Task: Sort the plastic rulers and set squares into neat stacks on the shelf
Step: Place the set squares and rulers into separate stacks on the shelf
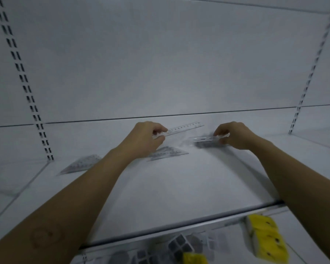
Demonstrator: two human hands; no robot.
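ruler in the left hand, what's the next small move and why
Probably carry the clear ruler, pinched by the left hand, rightward and lay it on the ruler stack the right hand is pinching. The set squares lie in a separate pile nearer, so rulers seem to belong there.

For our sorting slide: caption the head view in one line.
Left hand pinches a clear ruler, right hand holds a second ruler, over a white shelf with two set squares.

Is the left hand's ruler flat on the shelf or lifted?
Lifted: the left hand pinches one end of the ruler, the rest angling up clear of the shelf.
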